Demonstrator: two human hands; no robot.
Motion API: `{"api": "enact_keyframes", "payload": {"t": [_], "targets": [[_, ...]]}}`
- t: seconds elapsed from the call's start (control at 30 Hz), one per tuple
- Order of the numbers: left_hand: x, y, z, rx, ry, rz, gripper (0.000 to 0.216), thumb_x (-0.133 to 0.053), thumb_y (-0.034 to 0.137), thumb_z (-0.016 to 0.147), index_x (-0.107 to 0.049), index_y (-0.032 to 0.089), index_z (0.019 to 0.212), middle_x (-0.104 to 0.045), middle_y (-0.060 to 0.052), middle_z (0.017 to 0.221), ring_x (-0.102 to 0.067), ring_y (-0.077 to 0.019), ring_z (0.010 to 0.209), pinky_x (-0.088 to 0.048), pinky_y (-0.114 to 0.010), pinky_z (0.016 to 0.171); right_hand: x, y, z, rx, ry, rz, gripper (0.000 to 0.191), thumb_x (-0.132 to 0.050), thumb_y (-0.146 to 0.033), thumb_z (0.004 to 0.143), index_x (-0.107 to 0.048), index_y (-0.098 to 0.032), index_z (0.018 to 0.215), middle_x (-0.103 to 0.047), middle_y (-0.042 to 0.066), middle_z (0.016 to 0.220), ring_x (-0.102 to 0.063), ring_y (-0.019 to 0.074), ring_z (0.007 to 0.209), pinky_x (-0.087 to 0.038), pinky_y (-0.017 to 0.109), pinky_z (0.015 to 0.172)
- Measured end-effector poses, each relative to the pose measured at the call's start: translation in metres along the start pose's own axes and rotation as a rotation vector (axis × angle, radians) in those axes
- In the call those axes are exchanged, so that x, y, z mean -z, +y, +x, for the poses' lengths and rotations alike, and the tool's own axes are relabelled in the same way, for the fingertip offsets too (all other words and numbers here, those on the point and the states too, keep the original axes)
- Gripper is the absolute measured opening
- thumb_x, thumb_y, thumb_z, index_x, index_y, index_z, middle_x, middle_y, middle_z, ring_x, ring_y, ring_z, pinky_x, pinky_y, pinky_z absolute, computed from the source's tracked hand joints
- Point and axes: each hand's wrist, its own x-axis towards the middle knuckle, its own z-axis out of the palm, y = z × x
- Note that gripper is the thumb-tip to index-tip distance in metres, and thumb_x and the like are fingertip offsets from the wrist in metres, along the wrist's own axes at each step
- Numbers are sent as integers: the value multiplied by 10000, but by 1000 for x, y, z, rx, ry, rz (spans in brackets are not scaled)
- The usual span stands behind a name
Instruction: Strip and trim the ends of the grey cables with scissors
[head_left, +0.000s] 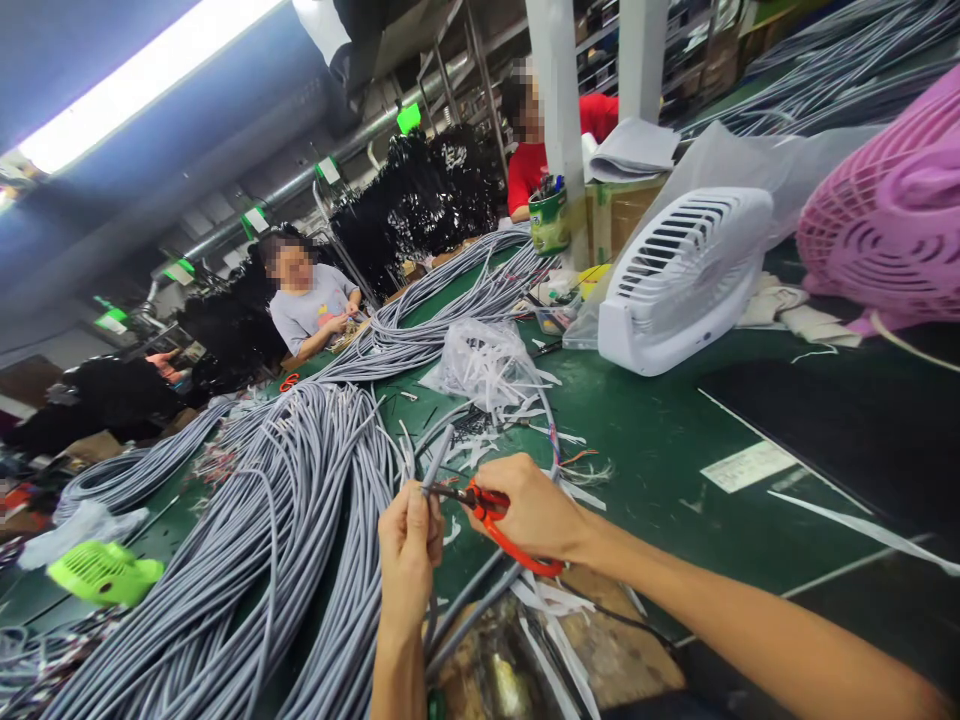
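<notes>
My left hand [409,535] is closed around a grey cable [439,455], whose end sticks up above my thumb. In my right hand [521,505] is a pair of scissors [517,545] with orange handles. Their dark blades reach left to the cable just above my left fingers; whether they are closed on it I cannot tell. Behind my hands, a clear plastic bag [484,355] holds white strips, and more white strips [480,450] lie scattered around it. A large bundle of grey cables [292,500] spreads over the green table [630,420] on my left.
A white fan [682,285] and a pink fan [885,210] stand at the right. At the left lies a small green fan [105,572]. A worker in a grey shirt [315,305] sits across the table; another in red [525,165] is partly behind a post [559,120].
</notes>
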Motion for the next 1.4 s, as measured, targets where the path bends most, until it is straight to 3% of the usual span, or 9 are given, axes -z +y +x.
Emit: {"api": "enact_keyframes", "payload": {"t": [0.17,0.3,0.4,0.47,0.63,0.77,0.9,1.13,1.4], "targets": [[1,-8,2,-472,279,666,211,-497,354,830,-589,164,820,-582,-23,651,-538,-118,545,-392,-192,472,0,-2,0,-49,30,-14,201,-566,-71,602,-454,-147,453,-431,-43,464,-326,58,424,-239,190,451],[1,-13,1,-687,396,920,205,-427,263,866,-594,145,879,-647,-73,742,-606,-149,650,-428,-220,576,-3,-3,-2,-11,52,-32,206,-587,-71,594,-457,-152,457,-418,-49,458,-320,64,437,-243,195,461],[0,-13,-2,-605,379,919,235,-409,291,874,-598,152,854,-591,-19,610,-518,-115,488,-369,-212,488,-3,-1,-2,36,67,-51,176,-597,-74,586,-479,-154,482,-442,-43,479,-345,73,461,-263,195,476],[-1,-11,-4,-480,315,788,272,-416,356,868,-590,164,787,-494,26,519,-414,-92,417,-312,-202,429,-1,2,1,65,47,-73,170,-602,-87,589,-482,-156,491,-454,-39,491,-360,79,473,-277,195,484],[-3,-6,-2,-77,60,133,412,-515,532,777,-459,166,595,-258,82,476,-196,-42,381,-176,-147,337,9,7,8,114,-35,-113,188,-605,-122,621,-473,-165,495,-479,-25,516,-390,92,495,-310,199,507],[-3,-3,2,132,-139,-227,403,-635,509,694,-446,167,598,-131,117,468,-54,-16,366,-80,-121,301,13,8,10,103,-41,-129,167,-610,-120,615,-490,-162,506,-494,-18,533,-397,96,504,-313,204,513],[-2,-3,4,163,-140,-308,376,-669,465,685,-466,158,607,-122,119,475,-59,-12,373,-95,-98,306,11,8,9,61,-62,-127,187,-609,-135,630,-487,-159,489,-479,-24,507,-389,92,501,-292,201,506],[-2,-1,8,49,94,-308,392,-696,499,622,-514,152,623,-176,119,433,-102,-12,352,-127,-90,295,13,12,15,-118,125,-130,376,-568,-286,722,-373,-167,423,-354,-49,442,-277,64,430,-214,206,456],[-9,-5,6,102,-61,-30,362,-653,484,648,-585,129,622,-380,66,414,-286,-34,334,-212,-144,317,13,5,13,-37,103,-11,407,-549,-367,755,-395,-160,441,-339,-56,456,-269,62,439,-220,201,445]]}}
